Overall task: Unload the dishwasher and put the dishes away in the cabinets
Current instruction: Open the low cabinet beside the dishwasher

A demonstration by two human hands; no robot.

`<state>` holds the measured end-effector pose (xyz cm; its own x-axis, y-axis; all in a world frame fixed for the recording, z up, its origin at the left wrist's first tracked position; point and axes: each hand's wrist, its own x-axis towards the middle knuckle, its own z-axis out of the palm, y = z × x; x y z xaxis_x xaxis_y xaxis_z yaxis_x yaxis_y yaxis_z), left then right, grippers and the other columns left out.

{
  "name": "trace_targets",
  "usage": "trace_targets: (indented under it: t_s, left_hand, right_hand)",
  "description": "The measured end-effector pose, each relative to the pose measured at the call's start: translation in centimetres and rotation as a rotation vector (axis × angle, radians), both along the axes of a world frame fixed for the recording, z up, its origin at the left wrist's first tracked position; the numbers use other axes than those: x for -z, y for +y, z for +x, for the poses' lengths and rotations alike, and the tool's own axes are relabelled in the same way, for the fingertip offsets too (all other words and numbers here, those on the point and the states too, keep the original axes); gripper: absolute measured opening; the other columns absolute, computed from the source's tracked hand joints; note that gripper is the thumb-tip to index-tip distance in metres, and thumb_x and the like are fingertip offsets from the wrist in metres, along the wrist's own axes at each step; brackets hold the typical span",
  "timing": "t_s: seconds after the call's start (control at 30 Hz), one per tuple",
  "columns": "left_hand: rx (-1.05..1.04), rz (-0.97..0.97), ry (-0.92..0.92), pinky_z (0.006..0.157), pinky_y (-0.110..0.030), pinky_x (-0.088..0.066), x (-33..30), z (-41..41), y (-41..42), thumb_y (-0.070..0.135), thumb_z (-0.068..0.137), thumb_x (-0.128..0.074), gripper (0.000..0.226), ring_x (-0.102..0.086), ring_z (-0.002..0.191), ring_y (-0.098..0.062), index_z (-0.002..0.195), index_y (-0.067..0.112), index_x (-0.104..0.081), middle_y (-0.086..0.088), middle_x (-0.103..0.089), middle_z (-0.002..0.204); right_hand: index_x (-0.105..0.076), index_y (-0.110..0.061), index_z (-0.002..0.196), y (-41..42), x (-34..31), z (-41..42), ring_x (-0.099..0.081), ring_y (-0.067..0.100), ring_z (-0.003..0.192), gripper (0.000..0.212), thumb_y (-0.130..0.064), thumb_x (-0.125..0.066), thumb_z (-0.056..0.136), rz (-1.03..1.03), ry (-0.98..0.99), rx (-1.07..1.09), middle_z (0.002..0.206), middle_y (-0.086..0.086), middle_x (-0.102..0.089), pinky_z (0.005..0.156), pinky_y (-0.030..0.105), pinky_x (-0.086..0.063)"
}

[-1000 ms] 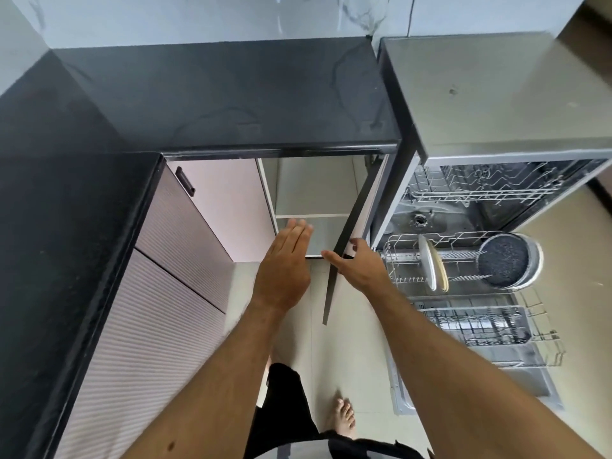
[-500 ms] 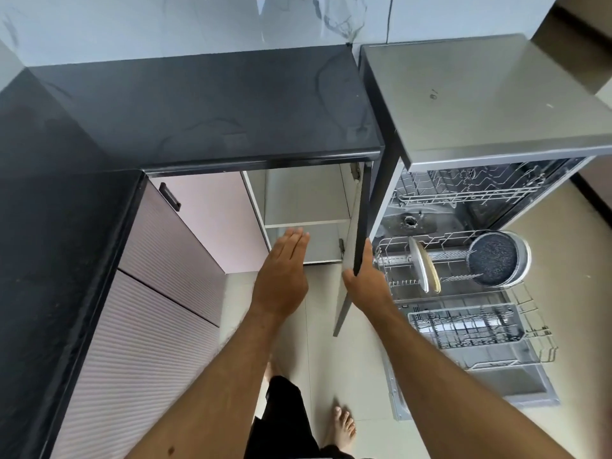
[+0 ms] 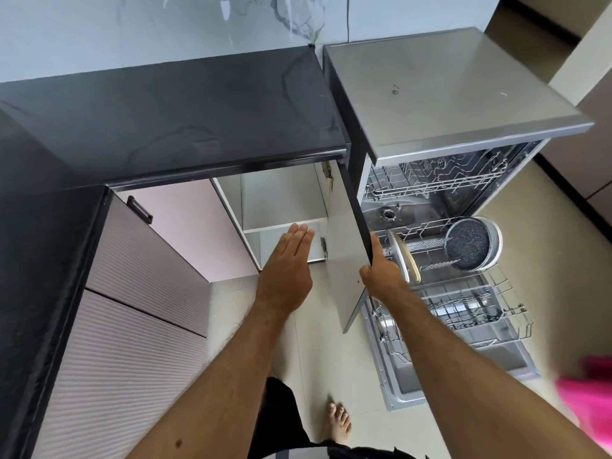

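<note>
My right hand (image 3: 381, 276) grips the outer edge of the cabinet door (image 3: 344, 256), which stands swung out towards the dishwasher (image 3: 440, 104). My left hand (image 3: 288, 270) hovers flat with straight fingers in front of the open cabinet (image 3: 281, 200), holding nothing. Its white shelf looks bare. In the pulled-out lower rack (image 3: 496, 293) a plate (image 3: 405, 256) stands on edge beside a dark speckled pan (image 3: 470, 243). Above them the upper rack (image 3: 430, 180) sits inside the machine.
A black countertop (image 3: 165, 120) runs along the back and down the left. Ribbed drawer fronts (image 3: 132, 309) line the left side. The dishwasher door (image 3: 447, 369) lies flat on the floor side at the right. Something pink (image 3: 592, 399) shows at the right edge. My bare foot (image 3: 337, 422) stands on the tiles.
My right hand took hold of the cabinet door's edge and swung it wider open to the right. My left hand stayed flat before the cabinet.
</note>
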<state>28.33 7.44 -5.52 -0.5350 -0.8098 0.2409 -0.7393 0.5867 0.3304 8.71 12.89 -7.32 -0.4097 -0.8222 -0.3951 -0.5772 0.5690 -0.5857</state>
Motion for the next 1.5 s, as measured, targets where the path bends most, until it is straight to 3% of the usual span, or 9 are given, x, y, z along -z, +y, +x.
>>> trace_targets:
  t_s: [0.17,0.4,0.5,0.67,0.8,0.9,1.0,1.27,1.5]
  left_hand:
    - [-0.011,-0.001,0.004,0.117,-0.032,-0.023,-0.1,0.1,0.5,-0.008,0.087,-0.05,0.061,-0.029,0.146,-0.024,0.146,0.007,-0.042,-0.008,-0.042,0.152]
    - [-0.028,-0.004,0.008,0.117,-0.032,-0.023,0.4,1.3,1.6,-0.011,0.085,-0.048,0.062,-0.03,0.145,-0.025,0.145,0.005,-0.043,-0.008,-0.044,0.15]
    - [-0.034,-0.016,0.012,0.116,-0.031,-0.023,0.2,1.8,2.1,-0.011,0.085,-0.049,0.062,-0.031,0.145,-0.024,0.144,0.006,-0.044,-0.008,-0.044,0.15]
    - [-0.021,-0.039,0.012,0.116,-0.036,-0.03,-1.0,2.7,2.5,-0.012,0.084,-0.052,0.062,-0.033,0.143,-0.025,0.143,0.004,-0.045,-0.009,-0.045,0.148]
    - [-0.007,-0.053,-0.011,0.116,-0.039,-0.033,-1.7,3.6,2.5,-0.011,0.085,-0.052,0.061,-0.033,0.144,-0.026,0.144,0.003,-0.044,-0.01,-0.044,0.149]
    - [0.004,-0.038,-0.023,0.116,-0.041,-0.033,-1.7,3.9,2.5,-0.01,0.087,-0.051,0.059,-0.033,0.144,-0.027,0.144,0.003,-0.044,-0.012,-0.044,0.149]
    - [0.047,-0.03,-0.029,0.115,-0.042,-0.034,-1.4,4.0,2.3,-0.01,0.086,-0.051,0.058,-0.034,0.143,-0.028,0.143,0.002,-0.045,-0.013,-0.046,0.147]
    - [0.111,-0.037,-0.013,0.117,-0.036,-0.029,-1.5,4.5,1.9,-0.009,0.085,-0.053,0.057,-0.037,0.141,-0.028,0.141,0.002,-0.047,-0.011,-0.048,0.146]
    - [0.158,0.059,-0.033,0.11,-0.042,-0.042,0.5,7.1,3.1,-0.013,0.082,-0.052,0.062,-0.039,0.141,-0.025,0.141,0.005,-0.049,-0.01,-0.048,0.147]
  right_hand:
    - [-0.004,-0.032,0.157,0.0,0.2,-1.3,-0.055,0.023,0.07,0.079,-0.007,-0.044,0.093,0.014,0.032,0.015,0.095,0.013,-0.061,0.068,0.031,-0.042]
    - [-0.034,-0.019,0.147,0.9,0.3,-2.6,-0.061,0.037,0.107,0.057,-0.004,-0.048,0.094,-0.061,0.198,0.089,0.124,0.017,-0.061,0.088,0.042,-0.051]
    - [-0.034,-0.019,0.147,1.5,0.0,-2.8,-0.062,0.039,0.105,0.054,-0.007,-0.05,0.097,-0.03,0.233,0.075,0.118,0.02,-0.063,0.083,0.042,-0.052]
    - [-0.025,-0.017,0.151,1.6,-0.1,-3.5,-0.063,0.036,0.109,0.071,0.0,-0.057,0.09,0.023,0.277,0.013,0.123,0.019,-0.063,0.09,0.048,-0.054]
    - [-0.016,-0.012,0.155,2.6,-0.7,-2.9,-0.048,0.033,0.131,0.078,0.01,-0.047,0.086,-0.034,0.328,-0.062,0.16,0.009,-0.024,0.099,0.044,-0.048]
    - [-0.011,-0.013,0.157,3.0,0.2,-2.4,-0.018,0.029,0.149,0.081,0.008,-0.044,0.087,-0.06,0.427,-0.16,0.165,0.006,-0.006,0.115,0.044,-0.035]
    - [-0.003,-0.012,0.157,2.9,1.1,-2.0,0.001,0.029,0.152,0.084,-0.001,-0.051,0.089,-0.012,0.45,-0.164,0.166,0.007,0.002,0.123,0.045,-0.017]
    - [0.003,-0.013,0.157,3.8,-0.1,0.4,0.015,0.029,0.15,0.087,-0.004,-0.052,0.09,0.032,0.401,-0.071,0.164,0.005,0.017,0.12,0.043,-0.001]
    - [-0.012,-0.023,0.156,8.0,-0.8,3.1,0.012,0.028,0.151,0.081,-0.005,-0.052,0.088,0.035,0.334,-0.008,0.164,0.002,0.018,0.121,0.045,-0.01]
